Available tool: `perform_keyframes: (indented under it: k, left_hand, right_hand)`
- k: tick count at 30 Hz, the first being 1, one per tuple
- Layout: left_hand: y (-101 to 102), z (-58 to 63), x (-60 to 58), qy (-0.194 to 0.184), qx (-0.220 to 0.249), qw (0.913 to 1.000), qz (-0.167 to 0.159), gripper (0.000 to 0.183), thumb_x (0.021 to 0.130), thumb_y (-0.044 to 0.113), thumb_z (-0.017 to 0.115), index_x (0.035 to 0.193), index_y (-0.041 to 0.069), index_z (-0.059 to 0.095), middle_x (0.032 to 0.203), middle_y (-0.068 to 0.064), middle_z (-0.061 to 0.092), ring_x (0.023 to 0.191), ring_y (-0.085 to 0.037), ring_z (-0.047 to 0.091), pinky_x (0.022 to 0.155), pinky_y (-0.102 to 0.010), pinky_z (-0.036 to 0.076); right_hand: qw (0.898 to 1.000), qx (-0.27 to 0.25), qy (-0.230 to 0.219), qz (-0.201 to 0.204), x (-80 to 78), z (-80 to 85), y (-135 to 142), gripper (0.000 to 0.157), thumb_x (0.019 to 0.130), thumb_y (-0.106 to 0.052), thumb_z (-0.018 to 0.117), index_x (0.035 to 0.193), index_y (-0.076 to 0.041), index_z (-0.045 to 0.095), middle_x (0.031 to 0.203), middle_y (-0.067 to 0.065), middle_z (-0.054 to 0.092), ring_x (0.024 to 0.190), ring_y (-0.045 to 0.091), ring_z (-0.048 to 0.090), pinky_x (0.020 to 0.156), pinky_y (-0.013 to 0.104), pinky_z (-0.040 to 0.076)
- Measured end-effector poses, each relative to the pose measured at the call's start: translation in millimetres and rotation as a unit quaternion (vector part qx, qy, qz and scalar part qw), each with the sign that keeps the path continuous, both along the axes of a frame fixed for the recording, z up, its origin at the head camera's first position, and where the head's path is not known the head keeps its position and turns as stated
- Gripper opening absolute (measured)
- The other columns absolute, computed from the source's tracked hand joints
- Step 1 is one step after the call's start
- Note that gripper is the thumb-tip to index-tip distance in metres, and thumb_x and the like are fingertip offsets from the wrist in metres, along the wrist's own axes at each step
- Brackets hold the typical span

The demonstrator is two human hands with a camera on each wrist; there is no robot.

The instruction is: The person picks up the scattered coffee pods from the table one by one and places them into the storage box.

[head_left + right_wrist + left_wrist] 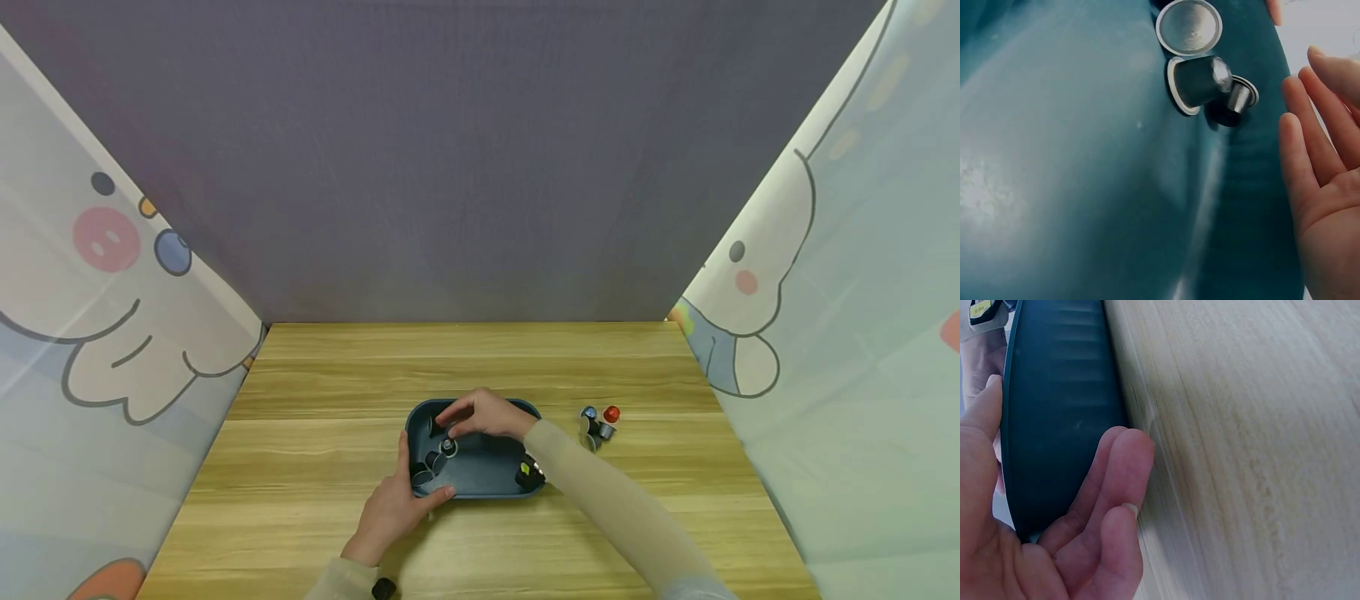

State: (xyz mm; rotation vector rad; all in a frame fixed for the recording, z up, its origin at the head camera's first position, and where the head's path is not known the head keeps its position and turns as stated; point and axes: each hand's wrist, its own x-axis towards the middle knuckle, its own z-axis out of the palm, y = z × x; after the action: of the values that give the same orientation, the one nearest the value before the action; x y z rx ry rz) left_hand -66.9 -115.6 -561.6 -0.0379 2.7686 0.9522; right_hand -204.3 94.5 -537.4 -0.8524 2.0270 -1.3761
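A dark blue-green tray [487, 479] sits on the wooden table. My left hand [393, 500] holds its near left corner, thumb on the front rim and fingers against the outer wall [1063, 412]. My right hand [483, 414] reaches over the tray's left part, fingers pointing down near several coffee capsules [447, 447]. In the right wrist view, this hand's fingers [1297, 150] are loosely extended, with nothing seen between them. A dark capsule [1194, 82] lies on its side there, beside a capsule with its silver lid up [1189, 28].
On the table right of the tray stands a small cluster of capsules, among them a red capsule [611, 414] and a blue capsule [588, 412]. A grey panel [472, 167] rises behind the table [315, 400], and patterned cloth [847, 333] hangs at both sides.
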Motion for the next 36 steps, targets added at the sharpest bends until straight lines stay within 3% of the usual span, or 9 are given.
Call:
perform_keyframes:
  k: [5, 12, 16, 23, 27, 36]
  left_hand:
    - [0, -1.1, 0.0, 0.001, 0.000, 1.0000, 0.001, 0.128, 0.076, 0.068, 0.074, 0.160, 0.007, 0.000, 0.078, -0.014, 0.064, 0.063, -0.022, 0.059, 0.055, -0.040, 0.044]
    - [0, -1.3, 0.8, 0.004, -0.001, 1.0000, 0.003, 0.128, 0.075, 0.068, 0.075, 0.160, 0.007, 0.001, 0.082, -0.018, 0.066, 0.066, -0.025, 0.062, 0.057, -0.041, 0.045]
    - [0, -1.5, 1.1, 0.003, 0.001, 1.0000, 0.001, 0.128, 0.075, 0.068, 0.074, 0.160, 0.007, 0.001, 0.083, -0.018, 0.066, 0.067, -0.025, 0.061, 0.057, -0.042, 0.045]
    - [0, -1.1, 1.1, 0.003, 0.000, 1.0000, 0.003, 0.129, 0.075, 0.069, 0.074, 0.160, 0.007, 0.001, 0.083, -0.017, 0.066, 0.068, -0.024, 0.061, 0.058, -0.041, 0.046]
    - [0, -1.0, 1.1, 0.002, 0.001, 1.0000, 0.004, 0.129, 0.075, 0.068, 0.075, 0.160, 0.007, 0.001, 0.081, -0.017, 0.065, 0.067, -0.023, 0.061, 0.058, -0.041, 0.045]
    - [1, 0.9, 2.2, 0.004, 0.003, 1.0000, 0.002, 0.129, 0.075, 0.068, 0.075, 0.161, 0.009, -0.001, 0.065, -0.008, 0.054, 0.056, -0.019, 0.051, 0.050, -0.037, 0.037]
  right_hand:
    - [1.000, -0.003, 0.002, -0.018, 0.7, 6.6, 6, 0.032, 0.089, -0.003, 0.074, 0.121, 0.001, 0.071, 0.118, 0.007, 0.071, 0.109, 0.027, 0.067, 0.084, 0.029, 0.053]
    - [0.998, 0.001, 0.041, -0.054, 0.8, 8.4, 21, 0.027, 0.089, -0.002, 0.074, 0.117, -0.003, 0.074, 0.114, 0.007, 0.072, 0.105, 0.015, 0.067, 0.085, 0.028, 0.052]
    - [0.997, -0.006, 0.045, -0.069, 4.4, 9.8, 34, 0.028, 0.090, -0.001, 0.072, 0.118, 0.000, 0.073, 0.114, 0.010, 0.072, 0.105, 0.017, 0.068, 0.087, 0.030, 0.052]
    - [0.995, -0.017, 0.029, -0.092, 15.0, 15.0, 57, 0.030, 0.092, 0.001, 0.069, 0.121, 0.009, 0.067, 0.119, 0.021, 0.068, 0.111, 0.028, 0.066, 0.087, 0.029, 0.052]
    - [0.993, -0.019, 0.032, -0.111, 19.2, 10.5, 73, 0.029, 0.093, 0.001, 0.068, 0.121, 0.008, 0.068, 0.120, 0.019, 0.068, 0.110, 0.033, 0.065, 0.085, 0.029, 0.053]
    - [0.982, -0.019, -0.007, -0.190, 40.6, 1.7, 117, 0.035, 0.094, -0.016, 0.071, 0.124, 0.000, 0.068, 0.122, 0.013, 0.068, 0.105, 0.021, 0.067, 0.085, 0.032, 0.053]
